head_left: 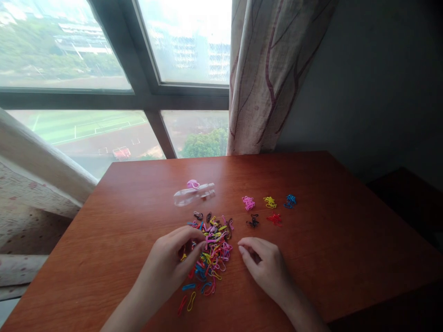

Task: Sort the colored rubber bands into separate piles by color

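Note:
A mixed pile of small coloured rubber bands (pixel 219 251) lies on the wooden table. Over its left side is my left hand (pixel 173 256), with thumb and index finger closed around a pink rubber band (pixel 209 240). My right hand (pixel 265 263) rests just right of the pile, fingertips pinched together; whatever they hold, if anything, is too small to make out. Sorted beyond it are little heaps of pink bands (pixel 248 202), yellow bands (pixel 270 202), blue bands (pixel 290 201), black bands (pixel 253 221) and red bands (pixel 274 219).
A clear plastic container (pixel 194 195) with a pink-purple part lies behind the pile. Loose red and yellow bands (pixel 191 301) are near the front. The table (pixel 332 258) meets a window at the back, with a patterned curtain (pixel 266 74) on the right.

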### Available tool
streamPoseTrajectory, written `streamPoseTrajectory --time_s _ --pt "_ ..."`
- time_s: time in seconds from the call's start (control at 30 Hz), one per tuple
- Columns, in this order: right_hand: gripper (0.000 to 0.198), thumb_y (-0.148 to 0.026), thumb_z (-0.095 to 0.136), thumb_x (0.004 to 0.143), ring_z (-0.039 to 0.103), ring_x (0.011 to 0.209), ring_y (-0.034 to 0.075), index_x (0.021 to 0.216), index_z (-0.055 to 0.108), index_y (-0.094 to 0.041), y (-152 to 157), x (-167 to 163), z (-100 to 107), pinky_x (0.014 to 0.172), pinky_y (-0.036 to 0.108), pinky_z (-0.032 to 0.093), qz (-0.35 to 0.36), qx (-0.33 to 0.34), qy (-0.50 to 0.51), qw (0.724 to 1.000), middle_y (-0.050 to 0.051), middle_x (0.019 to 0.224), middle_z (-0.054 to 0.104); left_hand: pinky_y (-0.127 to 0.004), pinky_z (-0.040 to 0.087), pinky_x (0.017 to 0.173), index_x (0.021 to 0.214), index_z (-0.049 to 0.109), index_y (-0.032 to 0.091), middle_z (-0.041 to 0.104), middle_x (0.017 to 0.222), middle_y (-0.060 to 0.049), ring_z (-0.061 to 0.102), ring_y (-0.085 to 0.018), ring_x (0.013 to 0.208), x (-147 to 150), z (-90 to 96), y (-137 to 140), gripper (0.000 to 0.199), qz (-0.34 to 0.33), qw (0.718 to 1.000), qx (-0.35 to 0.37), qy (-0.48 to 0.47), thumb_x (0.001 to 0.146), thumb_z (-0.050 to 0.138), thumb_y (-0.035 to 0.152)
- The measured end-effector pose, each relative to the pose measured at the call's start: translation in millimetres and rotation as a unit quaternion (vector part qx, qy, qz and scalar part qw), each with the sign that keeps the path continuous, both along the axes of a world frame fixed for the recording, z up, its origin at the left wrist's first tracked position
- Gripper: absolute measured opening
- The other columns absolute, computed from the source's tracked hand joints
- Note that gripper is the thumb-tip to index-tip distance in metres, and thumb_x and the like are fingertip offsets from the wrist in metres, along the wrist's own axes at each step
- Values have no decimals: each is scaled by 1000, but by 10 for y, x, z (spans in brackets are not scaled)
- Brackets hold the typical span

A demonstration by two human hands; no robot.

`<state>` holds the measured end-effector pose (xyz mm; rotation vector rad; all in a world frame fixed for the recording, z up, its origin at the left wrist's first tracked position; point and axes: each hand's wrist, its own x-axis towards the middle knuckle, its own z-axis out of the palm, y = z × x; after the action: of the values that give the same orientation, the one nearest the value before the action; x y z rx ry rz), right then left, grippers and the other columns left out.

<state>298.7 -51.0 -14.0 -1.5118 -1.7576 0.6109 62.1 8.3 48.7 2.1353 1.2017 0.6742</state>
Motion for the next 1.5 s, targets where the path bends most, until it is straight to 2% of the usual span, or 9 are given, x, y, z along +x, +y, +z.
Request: streamPoseTrajectory --time_s 0.17,0.33,0.47,0.57,0.7,0.93,1.23,1.4,1.5 --pt "17 -20 52 92 63 64 15 88 68 -21 11 5 -1 62 24 46 3 4 -9 1000 1 75 70 -21 42 56 85 66 17 66 71 0 55 -12 60 467 29 398 10 -13 999 26 -26 89 59 22" --pt "18 -19 52 91 64 64 15 88 70 -21 17 16 -34 62 24 47 1 13 1 1000 2 77 71 -24 43 60 82 69 17 70 79 -3 60 -14 65 991 -101 835 7 -47 997 54 17 84 62 17" --pt "18 -17 54 90 66 66 15 89 71 -22 22 13 -54 62 23 49 -5 19 15 1000 2 79 72 -27 46 66 81 70 18 72 82 -5 64 -18 73 1248 -226 983 9 -52 996 63 31 82 61 16" --pt "18 -16 53 90 65 65 15 89 70 -22 26 11 -55 62 24 49 -6 19 17 1000 2 79 72 -27 46 66 79 71 19 73 81 -5 65 -19 74 1308 -267 1002 8 -60 996 59 36 80 63 16" --pt "18 -19 52 91 65 65 16 89 70 -21 25 16 -39 62 25 48 -5 17 18 1000 3 78 72 -26 46 65 80 71 19 73 80 -3 65 -17 71 1201 -199 987 8 -66 996 50 26 80 63 17" --pt "17 -20 52 92 64 63 16 88 69 -21 12 15 -9 61 25 47 -4 16 3 1000 2 75 70 -22 41 56 81 69 17 68 72 -1 56 -12 60 696 -22 810 11 -64 997 32 -2 83 59 17" --pt "18 -21 53 93 65 64 15 88 70 -21 10 4 -20 61 23 49 -2 8 -13 1000 2 76 71 -23 45 60 91 69 18 67 81 -2 56 -12 63 83 -116 374 14 -11 999 29 5 90 56 20" --pt "18 -21 52 93 65 66 16 89 69 -21 2 5 -16 63 24 49 4 2 -24 1000 3 77 71 -24 50 72 99 68 21 67 95 -4 64 -16 81 -131 -161 261 16 -16 999 31 32 93 54 23" --pt "17 -21 53 93 65 65 16 88 69 -21 4 4 -18 63 24 48 6 1 -31 999 3 77 71 -25 51 75 103 68 23 66 99 -4 65 -16 84 -197 -155 212 16 -34 998 30 53 94 54 24"
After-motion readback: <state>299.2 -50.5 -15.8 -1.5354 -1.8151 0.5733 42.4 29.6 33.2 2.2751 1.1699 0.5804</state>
